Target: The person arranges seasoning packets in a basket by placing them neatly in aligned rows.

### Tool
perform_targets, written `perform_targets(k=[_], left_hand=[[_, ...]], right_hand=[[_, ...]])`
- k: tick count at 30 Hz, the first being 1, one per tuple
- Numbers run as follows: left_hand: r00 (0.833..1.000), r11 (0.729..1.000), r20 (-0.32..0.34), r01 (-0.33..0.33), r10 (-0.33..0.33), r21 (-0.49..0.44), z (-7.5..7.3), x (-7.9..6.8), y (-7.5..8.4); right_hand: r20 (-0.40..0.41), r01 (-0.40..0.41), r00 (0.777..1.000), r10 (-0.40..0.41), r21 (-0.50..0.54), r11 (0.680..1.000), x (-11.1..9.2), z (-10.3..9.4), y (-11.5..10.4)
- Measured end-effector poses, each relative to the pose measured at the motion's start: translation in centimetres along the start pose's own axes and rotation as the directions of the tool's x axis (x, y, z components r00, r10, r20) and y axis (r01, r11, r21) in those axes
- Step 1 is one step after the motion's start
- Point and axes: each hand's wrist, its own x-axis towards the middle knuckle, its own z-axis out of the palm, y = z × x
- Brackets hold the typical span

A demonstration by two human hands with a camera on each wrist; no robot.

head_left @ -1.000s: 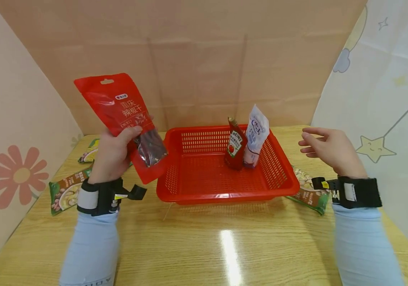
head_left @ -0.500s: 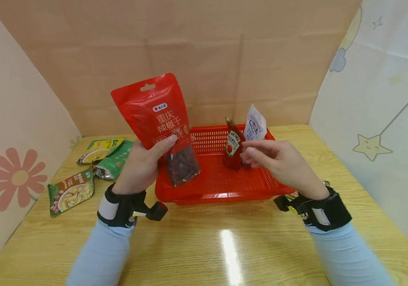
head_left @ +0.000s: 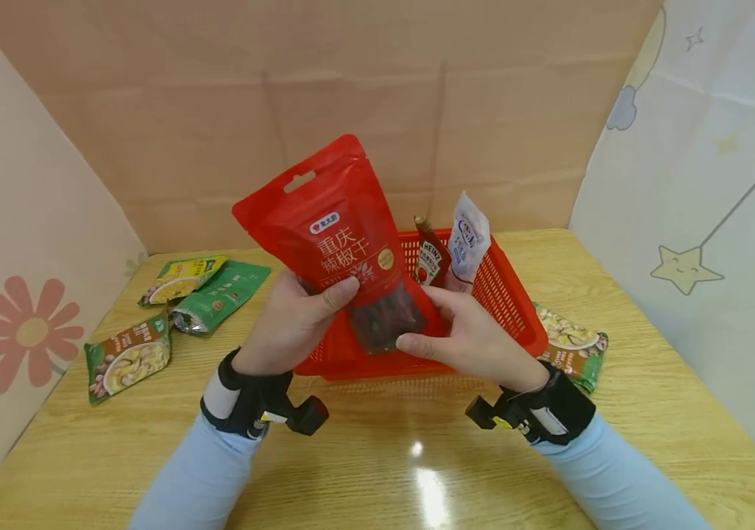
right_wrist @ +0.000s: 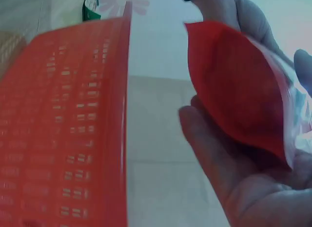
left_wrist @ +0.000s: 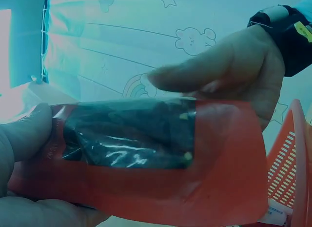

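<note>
My left hand (head_left: pixel 294 316) grips a red bag of dried chilies (head_left: pixel 334 228), thumb across its front, the bag tilted above the red basket (head_left: pixel 516 294). At the bag's lower right, my right hand (head_left: pixel 477 338) has its fingers behind the bag. In the left wrist view, the right thumb (left_wrist: pixel 190 78) stands a little off the bag. The right wrist view shows the right fingers (right_wrist: pixel 209 149) fairly straight along the bag's bottom end. Inside the basket stand a Heinz ketchup pouch (head_left: pixel 430 258) and a white-and-purple pouch (head_left: pixel 469 243), partly hidden by the bag and right hand.
On the table's left lie a yellow packet (head_left: pixel 182 280), a green packet (head_left: pixel 221 298) and a brown-and-green packet (head_left: pixel 129 357). Another brown-and-green packet (head_left: pixel 572 342) lies right of the basket. Walls enclose the table's back and sides.
My left hand has carried the chili bag rightward from the left side to over the basket. My right hand has come in from the right to the bag's lower end.
</note>
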Motion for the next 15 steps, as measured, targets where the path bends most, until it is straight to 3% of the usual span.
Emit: perform_targets(k=[6,9,12,15], left_hand=[[1.0,1.0,0.017,0.008,-0.008,0.0,-0.18,0.15,-0.64],[0.998,0.995,-0.031,0.05,-0.048,0.09,-0.21,0.22,-0.63],[0.992,0.981,-0.089,0.099,-0.085,0.167,-0.08,0.22,-0.37],[0.985,0.968,-0.135,0.136,-0.109,0.212,0.15,0.0,0.07]], right_hand=[[-0.12,0.028,0.992,-0.033,-0.042,0.999,-0.08,0.82,-0.51],[-0.2,0.066,0.976,-0.085,-0.1,0.993,-0.18,0.8,-0.49],[-0.282,0.118,0.944,-0.17,-0.193,0.974,-0.28,0.52,-0.45],[-0.349,0.17,0.893,-0.284,-0.322,0.931,-0.27,0.05,-0.33]])
